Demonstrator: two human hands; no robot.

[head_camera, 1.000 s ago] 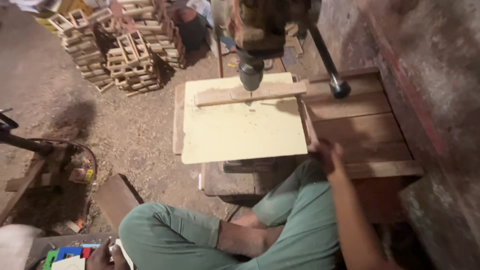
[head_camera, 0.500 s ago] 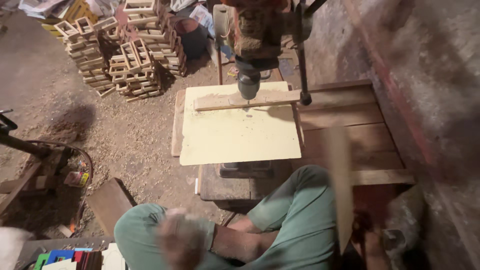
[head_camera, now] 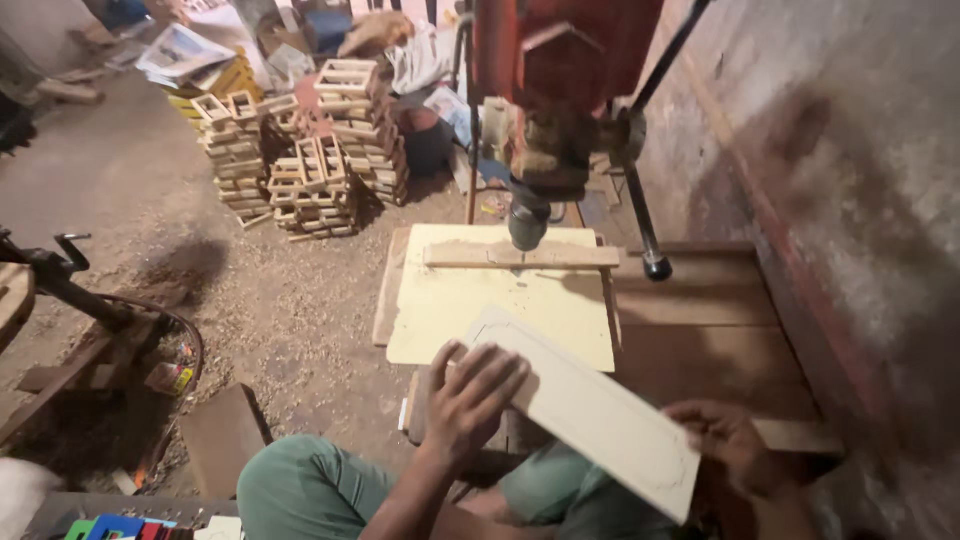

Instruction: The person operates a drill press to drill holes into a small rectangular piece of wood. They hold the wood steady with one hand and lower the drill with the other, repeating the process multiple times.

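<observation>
I hold a long pale wooden panel [head_camera: 590, 410] with a line drawn near its edges, slanted over my lap. My left hand [head_camera: 470, 395] lies on its upper left end, fingers spread over the face. My right hand [head_camera: 730, 445] grips its lower right end. The panel's far corner reaches over the yellowish work board [head_camera: 470, 300] on the drill press table. A thin wooden strip [head_camera: 520, 256] lies across the back of that board, under the drill chuck [head_camera: 527, 222]. The red drill press head [head_camera: 565, 60] stands above.
The feed lever with a black knob [head_camera: 655, 265] hangs right of the chuck. Brown wooden planks [head_camera: 710, 320] lie to the right, against a rough wall [head_camera: 850, 200]. Stacks of small wooden frames [head_camera: 310, 150] stand on the sawdust floor at the back left. Metal machine parts [head_camera: 60, 280] sit left.
Both hands have come up holding the pale panel, which was not in view before. The right hand left the planks; the left rose from beside my knee. The camera moved closer.
</observation>
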